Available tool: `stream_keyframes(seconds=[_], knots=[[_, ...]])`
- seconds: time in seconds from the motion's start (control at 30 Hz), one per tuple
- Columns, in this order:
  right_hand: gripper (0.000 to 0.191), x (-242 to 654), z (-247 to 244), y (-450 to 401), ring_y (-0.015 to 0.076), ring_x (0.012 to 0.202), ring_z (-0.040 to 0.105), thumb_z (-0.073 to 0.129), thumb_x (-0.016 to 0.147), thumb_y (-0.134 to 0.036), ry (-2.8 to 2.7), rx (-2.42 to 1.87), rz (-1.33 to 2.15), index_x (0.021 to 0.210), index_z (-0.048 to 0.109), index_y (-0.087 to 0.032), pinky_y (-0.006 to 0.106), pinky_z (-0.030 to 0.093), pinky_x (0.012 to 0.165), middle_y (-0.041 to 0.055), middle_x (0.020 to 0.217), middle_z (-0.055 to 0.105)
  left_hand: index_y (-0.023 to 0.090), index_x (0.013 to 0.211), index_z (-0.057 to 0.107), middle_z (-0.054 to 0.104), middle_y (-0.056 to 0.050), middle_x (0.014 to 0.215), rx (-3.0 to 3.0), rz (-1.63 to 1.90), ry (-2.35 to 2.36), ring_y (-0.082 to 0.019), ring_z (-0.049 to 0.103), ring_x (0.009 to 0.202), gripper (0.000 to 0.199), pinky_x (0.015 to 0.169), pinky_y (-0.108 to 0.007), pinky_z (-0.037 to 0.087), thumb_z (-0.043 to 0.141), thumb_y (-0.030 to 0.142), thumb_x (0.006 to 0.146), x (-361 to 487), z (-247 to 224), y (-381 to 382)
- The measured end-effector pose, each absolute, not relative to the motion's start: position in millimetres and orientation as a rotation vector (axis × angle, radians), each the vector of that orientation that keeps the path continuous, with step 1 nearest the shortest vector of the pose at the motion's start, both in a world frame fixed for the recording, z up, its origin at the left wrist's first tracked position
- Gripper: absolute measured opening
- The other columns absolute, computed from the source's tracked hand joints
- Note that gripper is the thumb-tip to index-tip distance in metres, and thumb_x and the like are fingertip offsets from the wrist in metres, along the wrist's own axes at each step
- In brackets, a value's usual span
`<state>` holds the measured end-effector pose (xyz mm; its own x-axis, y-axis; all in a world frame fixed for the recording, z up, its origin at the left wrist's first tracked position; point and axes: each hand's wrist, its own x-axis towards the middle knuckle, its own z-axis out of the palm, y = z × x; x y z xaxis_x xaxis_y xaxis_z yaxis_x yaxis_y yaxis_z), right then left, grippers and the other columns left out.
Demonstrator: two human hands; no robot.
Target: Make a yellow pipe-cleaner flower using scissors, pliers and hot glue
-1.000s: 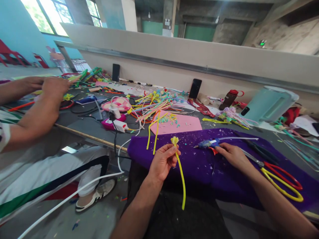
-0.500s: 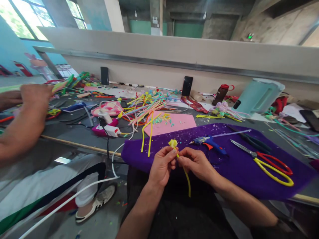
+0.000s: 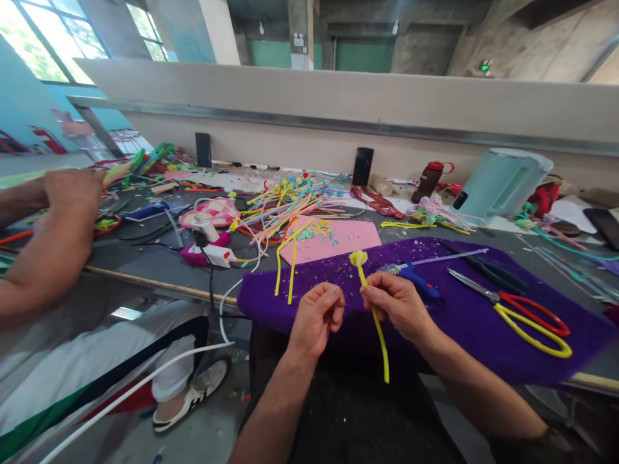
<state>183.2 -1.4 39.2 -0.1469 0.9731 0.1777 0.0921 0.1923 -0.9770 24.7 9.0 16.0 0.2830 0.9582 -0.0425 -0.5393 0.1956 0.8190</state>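
Observation:
My right hand (image 3: 394, 301) pinches the stem of a yellow pipe-cleaner flower (image 3: 358, 259). The bloom points up, and the stem's loose end (image 3: 383, 351) hangs below my fingers. Apart from it, to the left, my left hand (image 3: 318, 317) is closed with curled fingers and thumb against forefinger; nothing shows in it. Both hands are over the near edge of a purple cloth (image 3: 271, 290). On that cloth, behind my right hand, lies a blue glue gun (image 3: 420, 282) with a clear glue stick in it. Scissors (image 3: 507, 309) with red and yellow handles rest further right.
A pink sheet (image 3: 355, 235) holds small cut bits, with a pile of coloured pipe cleaners (image 3: 290, 200) behind it. A white cable (image 3: 227, 290) hangs over the table edge. A co-worker's arm (image 3: 53, 238) reaches in at left. A light-blue jug (image 3: 503, 183) stands at back right.
My left hand has let go of the yellow flower. My right hand has moved slightly right and carries the flower up and away from the left hand.

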Motion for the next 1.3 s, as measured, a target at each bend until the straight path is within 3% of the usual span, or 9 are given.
stream_keyframes(seconds=[0.17,0.3,0.4,0.5,0.57,0.8,1.0,1.2,1.3], knots=[[0.021,180,37,-1,0.0044,0.041,0.043,0.055,0.08,-0.035,-1.499,-1.068,1.15,0.072,0.053,-0.016,0.017,0.033,0.039,-0.0034,0.059,0.054,0.016,0.06,0.04,0.041,0.006,0.055,0.824,1.146,0.654,0.0,0.026,0.033,0.029,0.03,-0.014,0.012,0.057,0.035,0.076,27,19,8],[0.023,179,38,0,0.0044,0.04,0.043,0.056,0.08,-0.037,-1.482,-1.058,1.164,0.072,0.052,-0.016,0.017,0.033,0.039,-0.0031,0.058,0.055,0.016,0.055,0.036,0.035,0.008,0.049,0.855,1.191,0.703,0.0,0.024,0.031,0.038,0.03,-0.015,0.012,0.056,0.041,0.076,28,18,10],[0.023,177,37,1,0.0046,0.04,0.043,0.056,0.079,-0.037,-1.49,-1.059,1.152,0.072,0.053,-0.016,0.017,0.033,0.039,-0.0033,0.058,0.054,0.015,0.053,0.044,0.041,0.005,0.048,0.878,1.293,0.764,-0.002,0.033,0.034,0.039,0.032,-0.016,0.021,0.056,0.044,0.075,27,15,12],[0.021,172,36,0,0.0053,0.041,0.043,0.056,0.08,-0.035,-1.542,-1.082,1.075,0.07,0.054,-0.016,0.017,0.034,0.04,-0.0037,0.057,0.053,0.014,0.07,0.063,0.056,0.0,0.061,0.917,1.358,0.848,-0.005,0.044,0.046,0.027,0.038,-0.016,0.03,0.06,0.041,0.073,26,13,11],[0.019,166,35,0,0.0065,0.045,0.045,0.056,0.079,-0.031,-1.623,-1.096,0.953,0.068,0.056,-0.016,0.018,0.036,0.043,-0.0034,0.057,0.053,0.016,0.08,0.067,0.058,0.0,0.065,0.924,1.356,0.85,-0.005,0.045,0.048,0.024,0.039,-0.016,0.031,0.063,0.038,0.071,24,11,9],[0.015,143,32,3,0.011,0.057,0.059,0.052,0.081,-0.024,-1.821,-1.052,0.711,0.07,0.06,-0.016,0.02,0.043,0.055,0.0007,0.065,0.065,0.015,0.075,0.071,0.052,0.003,0.057,0.83,1.383,0.847,-0.003,0.039,0.045,0.019,0.04,-0.015,0.029,0.069,0.031,0.066,17,5,8],[0.015,139,32,4,0.0111,0.059,0.059,0.052,0.082,-0.023,-1.969,-1.069,0.683,0.075,0.063,-0.015,0.019,0.042,0.055,0.0012,0.067,0.066,0.013,0.071,0.07,0.061,0.0,0.061,0.776,1.436,0.866,-0.002,0.043,0.043,0.018,0.036,-0.013,0.029,0.072,0.029,0.062,7,7,9],[0.017,166,65,47,0.0097,0.057,0.056,0.051,0.082,-0.024,-2.154,-1.158,0.466,0.076,0.064,-0.014,0.018,0.038,0.053,-0.0002,0.064,0.064,0.013,0.075,0.064,0.064,-0.002,0.063,0.761,1.419,0.799,-0.004,0.045,0.035,0.021,0.028,-0.014,0.027,0.066,0.033,0.07,-11,10,11],[0.019,186,89,90,0.0101,0.058,0.057,0.05,0.083,-0.025,-2.271,-1.382,0.165,0.079,0.065,-0.014,0.018,0.038,0.053,0.0008,0.066,0.065,0.013,0.075,0.062,0.061,0.0,0.058,0.748,1.376,0.781,-0.005,0.046,0.036,0.021,0.029,-0.014,0.029,0.065,0.033,0.07,-14,9,12]])
